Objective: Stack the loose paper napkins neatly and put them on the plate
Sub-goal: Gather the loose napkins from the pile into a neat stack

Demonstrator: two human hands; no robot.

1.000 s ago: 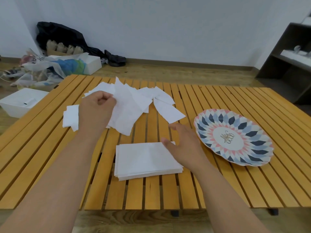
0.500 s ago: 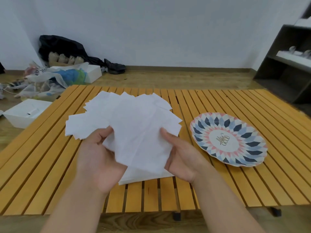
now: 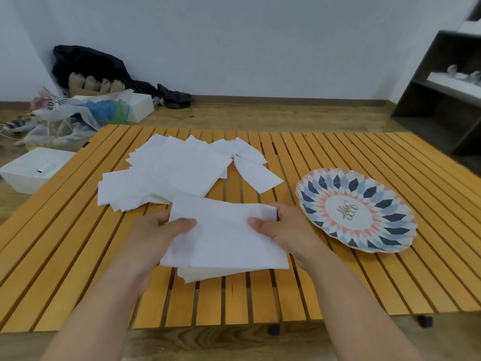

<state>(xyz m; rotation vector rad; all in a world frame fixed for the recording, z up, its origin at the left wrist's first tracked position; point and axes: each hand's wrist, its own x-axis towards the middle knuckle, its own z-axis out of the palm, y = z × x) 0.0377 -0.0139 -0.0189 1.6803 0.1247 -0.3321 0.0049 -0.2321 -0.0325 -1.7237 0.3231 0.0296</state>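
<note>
A white paper napkin [image 3: 223, 233] lies flat between both hands, just over a neat stack of napkins [image 3: 205, 274] whose edges show beneath it near the table's front. My left hand [image 3: 153, 238] pinches the napkin's left edge with the thumb on top. My right hand [image 3: 283, 230] pinches its right edge the same way. Several loose napkins [image 3: 166, 173] lie scattered in an overlapping pile behind, toward the table's back left. The patterned plate [image 3: 385, 235], blue, pink and white, sits bare to the right of my right hand.
The slatted wooden table [image 3: 338, 287] carries everything. On the floor to the left are a white box [image 3: 28, 173], plastic bags [image 3: 78, 110] and dark clothing. A dark shelf unit [image 3: 442, 95] stands at the far right.
The napkin taken from the loose pile has come down and toward me, from held up in the air to lying flat just over the neat stack, both hands at its sides.
</note>
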